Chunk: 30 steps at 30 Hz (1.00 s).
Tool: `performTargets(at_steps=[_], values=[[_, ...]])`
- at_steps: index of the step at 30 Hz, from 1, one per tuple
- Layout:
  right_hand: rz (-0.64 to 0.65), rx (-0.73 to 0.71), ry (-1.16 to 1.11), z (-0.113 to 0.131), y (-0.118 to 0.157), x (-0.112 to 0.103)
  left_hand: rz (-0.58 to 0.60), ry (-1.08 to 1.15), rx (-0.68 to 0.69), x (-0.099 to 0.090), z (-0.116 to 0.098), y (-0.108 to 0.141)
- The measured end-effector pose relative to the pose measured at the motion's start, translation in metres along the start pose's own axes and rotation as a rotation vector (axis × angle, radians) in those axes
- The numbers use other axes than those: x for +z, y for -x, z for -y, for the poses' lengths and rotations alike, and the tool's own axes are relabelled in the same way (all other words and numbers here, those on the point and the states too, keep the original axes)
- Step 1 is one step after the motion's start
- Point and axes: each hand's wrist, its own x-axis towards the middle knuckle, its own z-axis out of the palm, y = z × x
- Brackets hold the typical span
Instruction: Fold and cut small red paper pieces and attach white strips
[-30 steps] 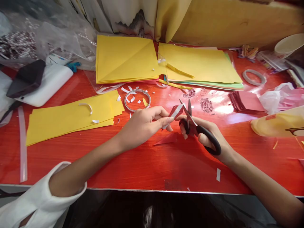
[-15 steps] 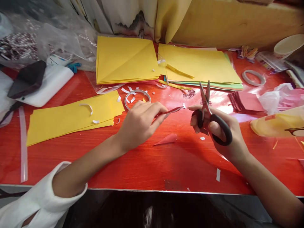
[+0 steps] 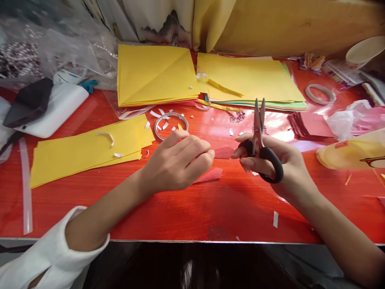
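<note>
A small folded piece of red paper (image 3: pixel 224 152) spans the gap between my two hands. My left hand (image 3: pixel 177 160) is closed, with its thumb and fingertips at the paper's left end. My right hand (image 3: pixel 279 160) has black-handled scissors (image 3: pixel 258 132) looped on its fingers, blades pointing up and almost together. Its thumb and fingertips come to the right end of the red paper; whether they pinch it I cannot tell. Below my left fingertips another folded red paper piece (image 3: pixel 210 175) lies on the table.
Yellow paper strips (image 3: pixel 87 148) lie left, larger yellow sheets (image 3: pixel 156 74) behind. A tape roll (image 3: pixel 171 124) sits among white scraps; another ring of tape (image 3: pixel 320 94) lies right, near stacked red paper (image 3: pixel 313 125). A yellowish bottle (image 3: pixel 349 150) lies at the right edge.
My left hand has turned so its knuckles face up more. The right fingertips have come to the red paper's end, and the scissor blades have moved closer together.
</note>
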Motion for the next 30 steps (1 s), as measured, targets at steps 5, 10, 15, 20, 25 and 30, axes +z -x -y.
performTargets(at_steps=[5,10,15,20,25,30], values=[[0.012,-0.015,0.004,0.001,0.002,0.002,-0.020,0.019,0.052,-0.002,0.000,0.000],[-0.003,-0.027,0.007,-0.001,0.002,0.003,-0.022,0.021,0.089,-0.002,-0.001,-0.002],[0.030,-0.081,0.029,-0.003,0.004,0.004,-0.031,0.019,0.128,-0.002,-0.001,-0.004],[0.001,-0.085,0.004,-0.005,0.004,0.007,0.056,0.040,0.072,0.000,-0.004,-0.001],[-0.222,-0.133,-0.112,-0.010,0.001,0.013,0.205,0.509,-0.722,0.004,-0.016,-0.009],[-0.201,-0.097,-0.157,-0.015,0.005,0.024,0.395,1.195,-1.132,0.000,-0.025,-0.021]])
